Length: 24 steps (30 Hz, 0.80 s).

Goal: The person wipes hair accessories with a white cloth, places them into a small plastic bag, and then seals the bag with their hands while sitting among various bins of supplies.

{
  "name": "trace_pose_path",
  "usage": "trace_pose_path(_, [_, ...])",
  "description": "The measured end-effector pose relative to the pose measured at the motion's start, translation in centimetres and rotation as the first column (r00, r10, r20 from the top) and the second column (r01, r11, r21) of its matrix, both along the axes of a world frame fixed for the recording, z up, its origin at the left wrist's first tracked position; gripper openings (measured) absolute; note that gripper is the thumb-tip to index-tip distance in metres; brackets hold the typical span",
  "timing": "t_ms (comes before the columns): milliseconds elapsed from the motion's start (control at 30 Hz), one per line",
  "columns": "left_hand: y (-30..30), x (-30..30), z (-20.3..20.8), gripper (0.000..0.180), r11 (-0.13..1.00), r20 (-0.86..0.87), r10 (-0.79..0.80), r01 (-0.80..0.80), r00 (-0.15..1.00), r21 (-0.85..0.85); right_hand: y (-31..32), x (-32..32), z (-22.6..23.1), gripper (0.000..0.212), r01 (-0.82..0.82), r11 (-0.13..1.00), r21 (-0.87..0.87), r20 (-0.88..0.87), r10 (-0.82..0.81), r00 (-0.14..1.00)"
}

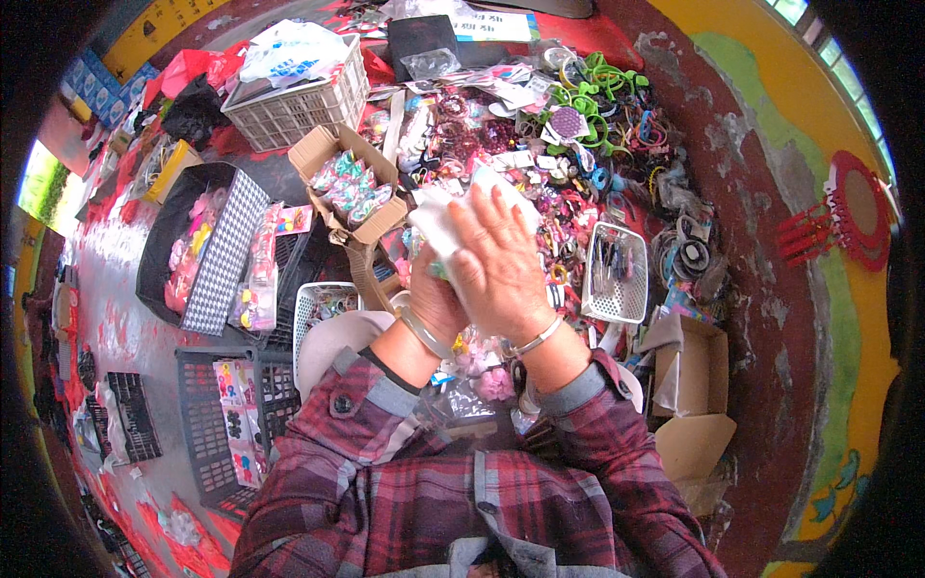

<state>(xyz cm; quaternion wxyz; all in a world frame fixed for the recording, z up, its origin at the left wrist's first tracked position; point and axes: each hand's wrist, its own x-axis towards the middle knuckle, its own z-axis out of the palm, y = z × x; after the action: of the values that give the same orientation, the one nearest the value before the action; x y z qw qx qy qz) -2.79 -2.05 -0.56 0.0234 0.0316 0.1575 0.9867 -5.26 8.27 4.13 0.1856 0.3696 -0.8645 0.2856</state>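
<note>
My left hand (434,294) and my right hand (501,265) are raised together in the middle of the view, both gripping a clear plastic bag (443,217) with white and green contents. The right hand lies flat across the front of the bag, and the left hand holds it from below and behind. A pale bangle circles my left wrist and a thin bracelet my right wrist. Both sleeves are dark red plaid. Most of the bag is hidden by the hands.
A cardboard box (313,154) of wrapped colourful items stands just left of the hands. A white plastic basket (621,308) sits to the right, an open cardboard box (708,366) further right. Heaps of hair bands and bangles (597,116) lie beyond. Black crates (207,424) stand lower left.
</note>
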Motion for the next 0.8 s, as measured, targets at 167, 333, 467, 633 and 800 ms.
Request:
trace_pose_path(167, [0.8, -0.1, 0.7, 0.041, 0.988, 0.136, -0.108, 0.091, 0.985, 0.124, 2.1, -3.3, -1.1, 0.044, 0.205, 0.958, -0.199, 0.069, -0.194, 0.978])
trace_pose_path(333, [0.8, 0.3, 2.8, 0.044, 0.975, 0.086, -0.148, 0.131, 0.985, 0.182, 3.0, -3.7, -0.7, 0.05, 0.587, 0.333, -0.738, 0.667, 0.491, 0.56])
trace_pose_path(467, [0.3, -0.5, 2.6, 0.046, 0.978, 0.09, -0.077, 0.058, 0.993, 0.201, 1.1, -3.6, -0.8, 0.065, 0.563, -0.029, -0.826, 0.286, 0.84, 0.462])
trace_pose_path(633, [0.3, -0.6, 3.9, 0.044, 0.991, 0.097, -0.025, 0.013, 0.995, 0.131, -0.4, -3.0, -0.2, 0.046, 0.763, 0.162, -0.626, 0.483, 0.849, 0.216])
trace_pose_path(800, [0.5, -1.0, 2.8, 0.039, 0.961, 0.072, 0.031, -0.01, 0.997, -0.275, 1.8, -2.9, -1.4, 0.044, 0.663, 0.128, -0.737, 0.47, 0.802, 0.368])
